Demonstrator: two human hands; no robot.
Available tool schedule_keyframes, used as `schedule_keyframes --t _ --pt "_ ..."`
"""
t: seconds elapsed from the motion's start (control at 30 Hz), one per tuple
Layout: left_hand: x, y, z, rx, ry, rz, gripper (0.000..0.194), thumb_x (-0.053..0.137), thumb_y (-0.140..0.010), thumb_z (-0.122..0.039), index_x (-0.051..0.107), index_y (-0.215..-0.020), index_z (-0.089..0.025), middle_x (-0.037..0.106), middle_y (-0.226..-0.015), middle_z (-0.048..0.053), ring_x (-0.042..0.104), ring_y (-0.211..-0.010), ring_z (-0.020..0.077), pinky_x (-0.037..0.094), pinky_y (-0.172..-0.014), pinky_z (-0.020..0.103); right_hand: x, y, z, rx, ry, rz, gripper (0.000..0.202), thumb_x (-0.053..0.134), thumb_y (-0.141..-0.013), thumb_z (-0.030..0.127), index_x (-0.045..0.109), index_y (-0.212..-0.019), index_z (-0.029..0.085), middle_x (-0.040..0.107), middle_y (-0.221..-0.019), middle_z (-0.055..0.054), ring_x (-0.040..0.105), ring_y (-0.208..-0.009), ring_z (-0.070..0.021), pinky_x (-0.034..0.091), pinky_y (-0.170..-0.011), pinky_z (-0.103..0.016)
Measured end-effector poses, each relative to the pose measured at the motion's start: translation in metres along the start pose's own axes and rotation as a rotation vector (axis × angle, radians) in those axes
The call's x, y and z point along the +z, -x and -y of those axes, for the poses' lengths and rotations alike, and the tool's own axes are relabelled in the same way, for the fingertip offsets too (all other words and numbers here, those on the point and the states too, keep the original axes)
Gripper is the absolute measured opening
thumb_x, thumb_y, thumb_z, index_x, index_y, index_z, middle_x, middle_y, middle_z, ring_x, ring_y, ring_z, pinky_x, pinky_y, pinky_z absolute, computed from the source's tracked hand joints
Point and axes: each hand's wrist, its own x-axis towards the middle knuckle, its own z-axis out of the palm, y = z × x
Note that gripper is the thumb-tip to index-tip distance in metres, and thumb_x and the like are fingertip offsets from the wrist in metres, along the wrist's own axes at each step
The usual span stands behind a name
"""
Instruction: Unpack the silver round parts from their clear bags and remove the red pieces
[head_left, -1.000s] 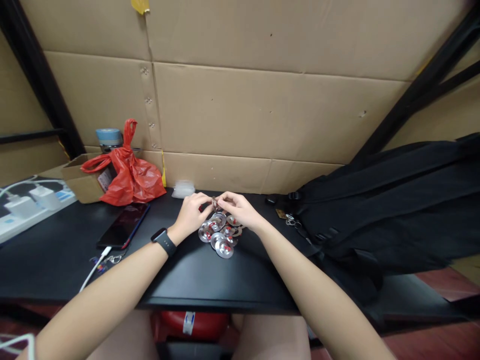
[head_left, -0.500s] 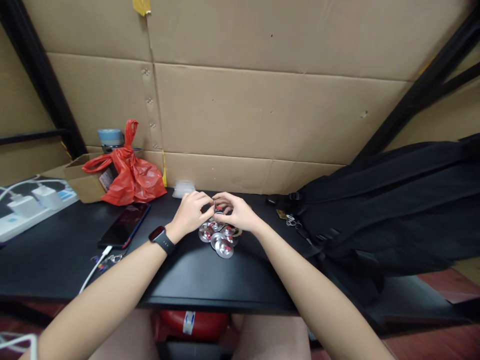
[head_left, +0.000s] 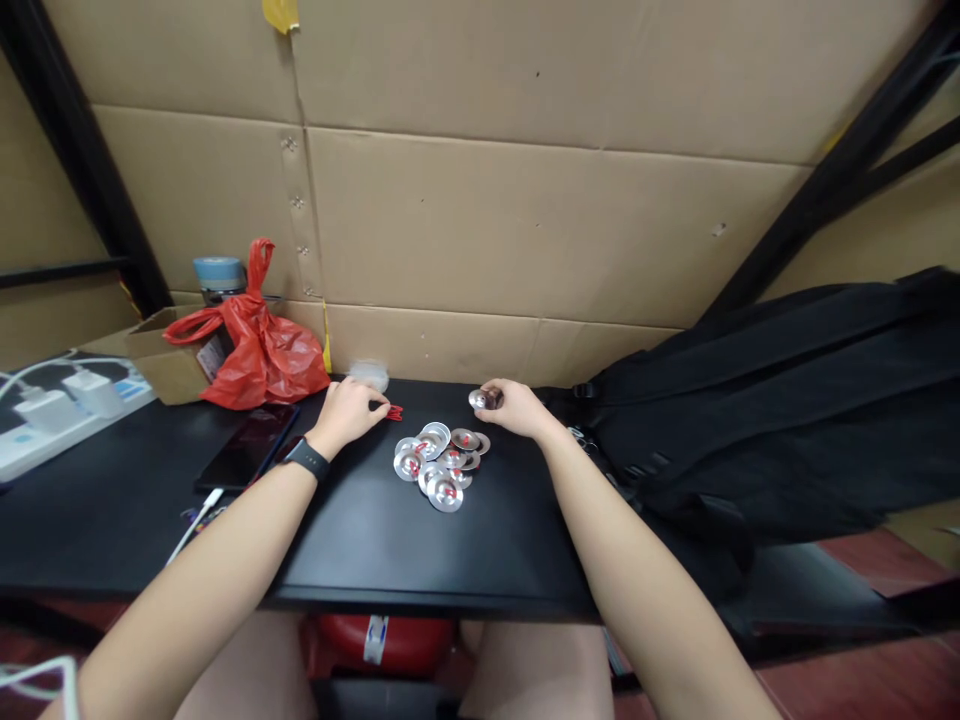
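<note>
My left hand (head_left: 351,414), with a dark watch (head_left: 307,458) on its wrist, pinches a small red cord (head_left: 394,412) over the black table (head_left: 352,545). To the right, my right hand (head_left: 516,410) grips a shiny round finger cymbal (head_left: 478,399) at its edge; part of it is hidden behind the fingers. Between and nearer than both hands lies a pile of silvery finger cymbals (head_left: 446,492), overlapping one another, several with red cord at their centres.
A red plastic bag (head_left: 274,355), a cardboard box (head_left: 169,365) and a phone (head_left: 247,450) stand or lie at left, with a white power strip (head_left: 45,430) beyond. A clear plastic packet (head_left: 369,374) sits at the back. A black backpack (head_left: 780,420) fills the right side.
My hands were together above the pile and have moved apart. The left has gone left with the red cord, the right has gone right with the cymbal, uncovering the pile.
</note>
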Motion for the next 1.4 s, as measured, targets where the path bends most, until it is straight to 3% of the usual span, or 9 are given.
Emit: schedule_keyframes --t 0.37,0.6,0.73,0.8,0.9,1.0,1.13,1.27,1.4 --pt "0.005 0.001 -0.007 -0.056 -0.08 0.03 0.021 0.06 -0.085 -0.036 0.079 -0.084 -0.026 0.076 -0.092 0.007 0.061 -0.098 0.0298 0.038 -0.08 0.038 0.008 -0.004 -0.031 0.143 0.053 0.126 0.03 0.077 -0.07 0.036 0.076 -0.093 0.016 0.076 -0.091 -0.007 0.069 -0.085 -0.0225 0.048 -0.073 -0.028" --pt "0.007 0.001 -0.005 -0.035 -0.072 0.016 0.021 0.064 -0.083 -0.035 0.075 -0.098 -0.026 0.074 -0.101 0.006 0.06 -0.101 0.0288 0.038 -0.08 0.037 0.012 -0.005 -0.039 0.065 0.0 0.131 0.038 0.077 -0.07 0.035 0.076 -0.105 0.018 0.075 -0.097 -0.007 0.068 -0.086 -0.0212 0.049 -0.078 -0.028" --pt "0.008 0.002 -0.006 -0.023 -0.074 0.024 0.021 0.064 -0.083 -0.036 0.074 -0.099 -0.027 0.074 -0.103 0.005 0.06 -0.103 0.0285 0.039 -0.081 0.037 0.012 -0.005 -0.039 -0.02 -0.036 0.196 0.032 0.069 -0.079 0.038 0.077 -0.104 0.021 0.076 -0.093 -0.005 0.067 -0.083 -0.02 0.05 -0.078 -0.029" --pt "0.008 0.002 -0.007 -0.027 -0.072 0.026 0.021 0.064 -0.083 -0.035 0.074 -0.1 -0.026 0.073 -0.105 0.005 0.059 -0.104 0.0283 0.039 -0.083 0.037 0.01 -0.005 -0.035 -0.055 -0.025 0.197 0.03 0.066 -0.082 0.039 0.077 -0.103 0.021 0.075 -0.092 -0.005 0.067 -0.084 -0.0208 0.05 -0.082 -0.031" --pt "0.007 0.003 -0.011 -0.04 -0.046 0.013 0.022 0.063 -0.084 -0.034 0.072 -0.102 -0.026 0.072 -0.109 0.005 0.059 -0.105 0.0281 0.04 -0.084 0.037 0.003 -0.002 -0.021 -0.133 -0.052 0.182 0.032 0.069 -0.08 0.039 0.076 -0.106 0.02 0.073 -0.106 -0.009 0.066 -0.097 -0.023 0.049 -0.092 -0.034" --pt "0.005 0.003 -0.015 -0.045 0.005 -0.019 0.022 0.06 -0.086 -0.033 0.071 -0.103 -0.025 0.071 -0.112 0.005 0.059 -0.107 0.0275 0.041 -0.086 0.038 -0.005 0.003 0.004 -0.195 -0.15 0.344 0.046 0.078 -0.071 0.041 0.074 -0.112 0.023 0.071 -0.115 -0.008 0.066 -0.102 -0.0237 0.049 -0.092 -0.033" --pt "0.003 0.003 -0.019 -0.042 0.058 -0.026 0.021 0.058 -0.086 -0.029 0.071 -0.102 -0.025 0.07 -0.111 0.006 0.06 -0.107 0.0277 0.041 -0.088 0.039 -0.009 0.012 0.034 -0.183 -0.168 0.508 0.047 0.081 -0.064 0.031 0.075 -0.111 0.025 0.076 -0.105 -0.002 0.068 -0.099 -0.0241 0.049 -0.092 -0.032" --pt "0.0 0.003 -0.023 -0.031 0.07 -0.012 0.021 0.056 -0.085 -0.024 0.071 -0.099 -0.025 0.071 -0.108 0.006 0.06 -0.107 0.0282 0.041 -0.088 0.04 -0.009 0.015 0.046 -0.163 -0.089 0.476 0.036 0.078 -0.064 0.021 0.078 -0.099 0.025 0.077 -0.095 -0.001 0.07 -0.092 -0.0235 0.051 -0.084 -0.029" --pt "0.0 0.003 -0.026 -0.034 0.106 -0.005 0.026 0.055 -0.081 -0.018 0.071 -0.099 -0.025 0.071 -0.108 0.006 0.059 -0.108 0.0275 0.041 -0.088 0.04 -0.013 0.013 0.045 -0.154 -0.037 0.301 0.04 0.07 -0.067 0.012 0.075 -0.106 0.022 0.077 -0.09 -0.003 0.071 -0.082 -0.0202 0.053 -0.078 -0.026"
